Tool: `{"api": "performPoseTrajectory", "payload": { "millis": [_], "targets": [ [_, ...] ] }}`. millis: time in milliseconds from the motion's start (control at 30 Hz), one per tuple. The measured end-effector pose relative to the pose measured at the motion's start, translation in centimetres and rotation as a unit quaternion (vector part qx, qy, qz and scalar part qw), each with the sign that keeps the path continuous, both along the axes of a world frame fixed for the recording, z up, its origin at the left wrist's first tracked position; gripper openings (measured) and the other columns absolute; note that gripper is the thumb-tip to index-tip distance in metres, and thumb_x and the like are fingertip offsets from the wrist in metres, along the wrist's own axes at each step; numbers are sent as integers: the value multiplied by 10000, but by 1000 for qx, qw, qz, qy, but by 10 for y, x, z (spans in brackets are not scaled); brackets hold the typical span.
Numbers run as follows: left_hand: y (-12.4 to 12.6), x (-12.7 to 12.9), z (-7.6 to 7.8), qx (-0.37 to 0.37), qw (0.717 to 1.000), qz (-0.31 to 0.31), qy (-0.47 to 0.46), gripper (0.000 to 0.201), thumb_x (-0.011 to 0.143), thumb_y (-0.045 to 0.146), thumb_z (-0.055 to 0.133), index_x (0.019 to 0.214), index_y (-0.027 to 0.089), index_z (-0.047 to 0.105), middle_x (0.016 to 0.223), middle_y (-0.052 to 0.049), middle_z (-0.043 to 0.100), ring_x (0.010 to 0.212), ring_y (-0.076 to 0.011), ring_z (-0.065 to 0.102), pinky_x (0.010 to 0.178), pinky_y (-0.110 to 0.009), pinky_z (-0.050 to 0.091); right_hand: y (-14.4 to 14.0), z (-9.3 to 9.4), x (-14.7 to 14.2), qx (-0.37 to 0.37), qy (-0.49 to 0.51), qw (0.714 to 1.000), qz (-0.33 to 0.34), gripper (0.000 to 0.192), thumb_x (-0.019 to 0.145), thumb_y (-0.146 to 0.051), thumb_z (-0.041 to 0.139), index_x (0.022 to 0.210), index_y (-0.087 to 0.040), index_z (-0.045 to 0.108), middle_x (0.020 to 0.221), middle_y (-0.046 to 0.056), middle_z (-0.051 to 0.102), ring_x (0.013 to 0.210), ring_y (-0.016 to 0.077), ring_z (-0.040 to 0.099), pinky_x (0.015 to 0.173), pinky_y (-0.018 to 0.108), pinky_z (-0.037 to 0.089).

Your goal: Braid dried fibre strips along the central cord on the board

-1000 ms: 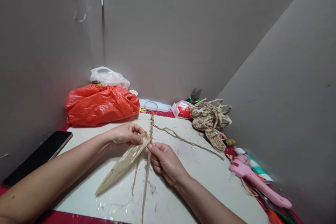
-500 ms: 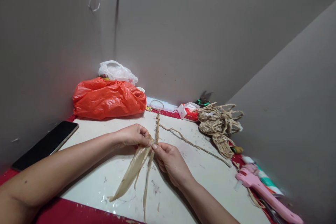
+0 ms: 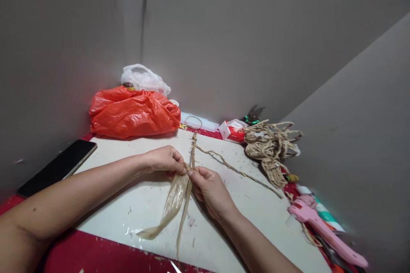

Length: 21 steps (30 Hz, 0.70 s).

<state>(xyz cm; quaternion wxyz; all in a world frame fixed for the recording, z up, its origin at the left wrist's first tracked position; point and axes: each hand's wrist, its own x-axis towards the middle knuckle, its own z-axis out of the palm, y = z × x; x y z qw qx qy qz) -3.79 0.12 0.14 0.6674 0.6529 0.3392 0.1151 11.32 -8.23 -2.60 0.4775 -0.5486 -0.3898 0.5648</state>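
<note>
My left hand (image 3: 169, 161) pinches the upper end of a wide, pale dried-leaf strip (image 3: 174, 198), whose loose end hangs toward me over the white board. Close beside it, my right hand (image 3: 208, 187) grips the base of a thin braided cord (image 3: 193, 149) between thumb and fingers. The braid runs away from me, and a narrow strip (image 3: 182, 230) trails from under my fingers toward the front edge. A long twisted strand (image 3: 237, 170) branches off the braid's far part and lies to the right. My fingertips hide the point where the strips meet.
A red plastic bag (image 3: 134, 113) sits at the back left, a phone (image 3: 57, 168) at the left. Along the right lie woven rope pieces (image 3: 269, 145) and a pink glue gun (image 3: 326, 230). Pliers (image 3: 254, 115) stand behind a red-and-white box (image 3: 232, 131). A pointed metal tip (image 3: 175, 267) shows at the front.
The wide strip has turned and spread at its top, where my left fingers have moved closer to my right thumb. The whole view has shifted slightly, showing a metal tip at the bottom.
</note>
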Motion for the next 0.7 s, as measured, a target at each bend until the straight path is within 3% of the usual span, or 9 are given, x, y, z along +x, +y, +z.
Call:
{"api": "performPoseTrajectory", "payload": {
  "millis": [267, 700],
  "targets": [
    [0, 3, -4, 36, 999, 21, -6, 164, 592, 281, 619, 604, 124, 575, 507, 41, 495, 468, -66, 414, 497, -208, 348, -1, 3, 0, -10, 0, 1000, -4, 382, 655, -454, 707, 581, -171, 461, 397, -101, 298, 335, 20, 178, 339, 191, 104],
    [-3, 0, 0, 93, 995, -28, 2, 170, 618, 277, 633, 610, 124, 557, 521, 43, 486, 486, -65, 396, 492, -203, 293, -2, 3, -1, -13, -1, 1000, -15, 355, 664, -383, 695, 578, -185, 413, 395, -102, 316, 336, 21, 190, 337, 184, 116]
  ]
}}
